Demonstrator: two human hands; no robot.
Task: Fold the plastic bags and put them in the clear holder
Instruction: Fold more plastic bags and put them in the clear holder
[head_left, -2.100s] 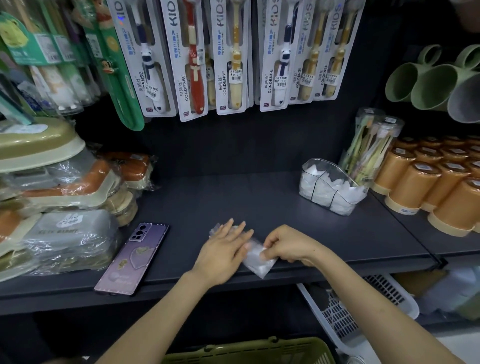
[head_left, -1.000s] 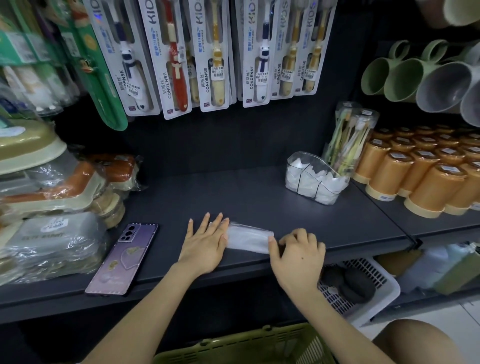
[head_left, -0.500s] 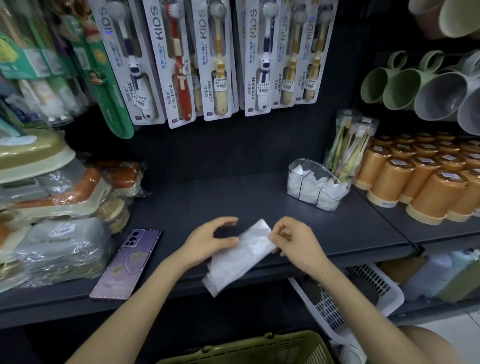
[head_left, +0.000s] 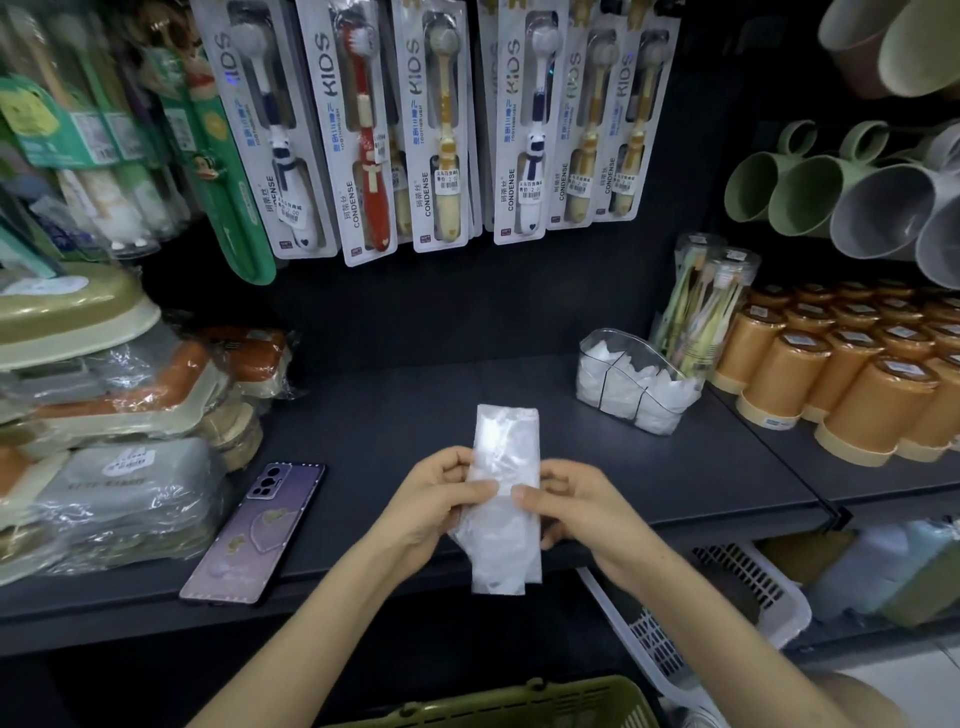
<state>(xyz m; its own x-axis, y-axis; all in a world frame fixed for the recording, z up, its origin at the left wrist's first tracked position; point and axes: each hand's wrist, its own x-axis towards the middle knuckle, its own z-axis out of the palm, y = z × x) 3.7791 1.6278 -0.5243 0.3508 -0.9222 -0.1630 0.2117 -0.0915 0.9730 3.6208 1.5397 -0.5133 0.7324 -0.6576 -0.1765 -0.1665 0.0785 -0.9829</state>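
Our left hand (head_left: 434, 512) and right hand (head_left: 579, 514) both pinch the plastic bag (head_left: 506, 447) at its middle. The thumbs lie on the near face, almost meeting, and the fingers curl behind, so neither hand is free. The bag is a long narrow strip, seemingly lifted just off the front of the dark shelf (head_left: 415, 395). Its far end points towards the back and its near end hangs past the shelf edge. We judge the step in hand to be the next fold along its length. To do it well we keep the long edges lined up, bring one end over onto the other, and press the air out before the slippery film springs open; laying it on the shelf would steady it. The clear holder (head_left: 644, 356) stands well apart to the right, already packed with white folded bags, so our packet must end up small. The phone (head_left: 254, 535) lies off to the left.
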